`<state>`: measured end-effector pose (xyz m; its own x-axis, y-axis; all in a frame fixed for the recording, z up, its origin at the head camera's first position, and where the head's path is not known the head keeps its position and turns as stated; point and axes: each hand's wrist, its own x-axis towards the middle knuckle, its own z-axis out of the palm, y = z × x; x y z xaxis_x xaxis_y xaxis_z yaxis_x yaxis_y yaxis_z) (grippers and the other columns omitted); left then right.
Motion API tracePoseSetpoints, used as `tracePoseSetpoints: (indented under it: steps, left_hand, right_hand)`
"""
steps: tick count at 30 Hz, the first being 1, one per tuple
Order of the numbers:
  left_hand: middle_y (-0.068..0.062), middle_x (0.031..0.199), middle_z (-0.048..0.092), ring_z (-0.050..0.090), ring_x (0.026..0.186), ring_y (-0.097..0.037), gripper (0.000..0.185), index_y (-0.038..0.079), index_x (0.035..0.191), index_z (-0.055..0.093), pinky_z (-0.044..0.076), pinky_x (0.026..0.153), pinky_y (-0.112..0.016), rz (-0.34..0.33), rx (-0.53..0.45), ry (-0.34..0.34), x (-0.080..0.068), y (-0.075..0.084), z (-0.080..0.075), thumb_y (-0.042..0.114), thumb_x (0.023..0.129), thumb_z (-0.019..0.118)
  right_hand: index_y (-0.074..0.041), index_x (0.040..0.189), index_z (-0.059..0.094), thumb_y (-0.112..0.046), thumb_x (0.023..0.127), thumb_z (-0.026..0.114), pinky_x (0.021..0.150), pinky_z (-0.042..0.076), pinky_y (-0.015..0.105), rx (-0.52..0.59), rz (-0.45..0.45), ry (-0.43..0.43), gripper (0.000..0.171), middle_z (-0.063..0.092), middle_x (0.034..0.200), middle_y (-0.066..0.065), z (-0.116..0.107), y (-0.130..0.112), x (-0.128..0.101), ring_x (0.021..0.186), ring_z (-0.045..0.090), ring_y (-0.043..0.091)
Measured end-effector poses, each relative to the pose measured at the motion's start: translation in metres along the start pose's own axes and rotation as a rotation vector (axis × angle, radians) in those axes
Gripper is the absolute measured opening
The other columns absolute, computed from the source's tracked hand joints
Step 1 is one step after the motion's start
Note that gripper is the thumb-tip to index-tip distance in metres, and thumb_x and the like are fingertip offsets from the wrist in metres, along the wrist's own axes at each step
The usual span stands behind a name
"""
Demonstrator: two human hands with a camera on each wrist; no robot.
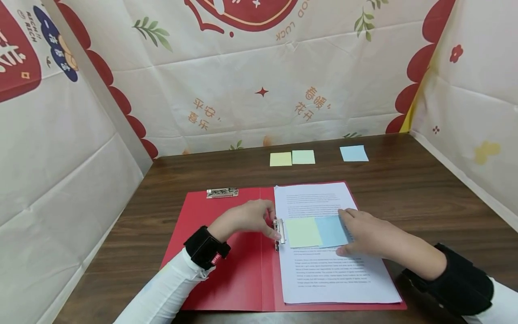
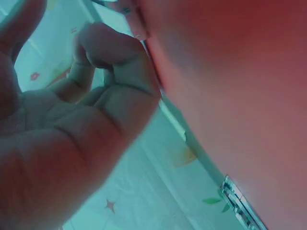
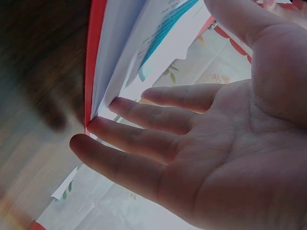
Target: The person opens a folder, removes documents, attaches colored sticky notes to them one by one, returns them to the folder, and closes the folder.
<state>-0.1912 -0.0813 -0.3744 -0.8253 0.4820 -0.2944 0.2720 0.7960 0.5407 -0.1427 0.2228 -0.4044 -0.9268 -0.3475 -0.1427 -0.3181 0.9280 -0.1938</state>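
Note:
A red clip folder (image 1: 243,270) lies spread on the table, with a stack of printed sheets (image 1: 340,285) on its right side. Two sticky notes sit side by side across the text, one pale green (image 1: 301,231), one blue (image 1: 328,234). My left hand (image 1: 248,216) is at the metal clip (image 1: 280,234) on the stack's left edge, thumb by the clip, fingers loosely bent; contact is unclear. My right hand (image 1: 370,231) has its fingers spread over the sheets' right side, overlapping the blue note's edge. In the right wrist view, straight fingertips (image 3: 120,103) lie by the sheets' edge.
A second metal clip (image 1: 222,193) is at the folder's top left. Farther back on the wooden table (image 1: 404,180) lie a yellow note (image 1: 280,159), a green note (image 1: 303,157) and another blue note (image 1: 354,153). Printed cloth walls (image 1: 243,67) enclose the back and sides.

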Motion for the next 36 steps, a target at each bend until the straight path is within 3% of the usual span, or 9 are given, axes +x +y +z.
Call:
tracePoseSetpoints:
  steps: [7,15,21,29,32,36]
  left_hand:
    - [0.000,0.068,0.051,0.048,0.062,-0.012,0.045,0.012,0.081,0.055,0.039,0.061,-0.026,-0.087,0.086,-0.032,0.002,0.000,0.012,0.034,0.079,0.095]
    - [0.003,0.055,0.037,0.036,0.054,-0.010,0.053,0.014,0.068,0.048,0.032,0.057,-0.025,-0.107,0.117,-0.045,0.007,-0.003,0.018,0.039,0.079,0.094]
    - [0.002,0.057,0.048,0.044,0.055,-0.010,0.048,0.015,0.071,0.057,0.037,0.058,-0.024,-0.109,0.169,-0.001,0.008,-0.005,0.023,0.041,0.075,0.096]
    - [0.001,0.063,0.050,0.048,0.059,-0.010,0.047,0.015,0.074,0.055,0.037,0.060,-0.024,-0.024,0.107,-0.040,0.002,-0.012,0.013,0.040,0.079,0.094]
    - [0.000,0.072,0.058,0.056,0.067,-0.013,0.042,0.014,0.082,0.061,0.043,0.064,-0.027,-0.046,0.083,-0.020,-0.007,-0.016,0.009,0.042,0.080,0.093]
    - [-0.001,0.086,0.066,0.063,0.080,-0.017,0.044,0.014,0.100,0.067,0.052,0.073,-0.033,-0.148,0.101,0.024,-0.025,-0.030,-0.005,0.048,0.083,0.089]
  right_hand:
    - [0.017,0.148,0.047,-0.049,0.075,0.094,0.106,0.051,0.069,0.007,-0.007,0.008,0.109,0.053,0.149,0.039,-0.001,-0.001,-0.001,0.137,0.054,0.058]
    - [0.017,0.149,0.046,-0.048,0.076,0.094,0.106,0.051,0.069,0.002,-0.008,0.007,0.109,0.053,0.149,0.039,0.001,0.000,-0.001,0.137,0.054,0.057]
    - [0.017,0.149,0.046,-0.048,0.075,0.095,0.105,0.052,0.068,-0.003,-0.021,0.021,0.110,0.054,0.149,0.039,0.001,-0.002,0.001,0.136,0.055,0.057]
    - [0.017,0.149,0.047,-0.048,0.072,0.096,0.104,0.053,0.067,-0.004,0.001,0.015,0.112,0.054,0.148,0.039,-0.001,-0.002,0.002,0.135,0.057,0.056]
    - [0.017,0.149,0.046,-0.049,0.072,0.096,0.104,0.053,0.067,-0.005,0.004,0.010,0.112,0.053,0.149,0.039,-0.001,-0.002,0.003,0.135,0.056,0.056]
    - [0.017,0.149,0.046,-0.050,0.074,0.095,0.104,0.053,0.067,-0.012,0.001,0.009,0.112,0.053,0.149,0.039,-0.001,-0.001,0.002,0.135,0.056,0.057]
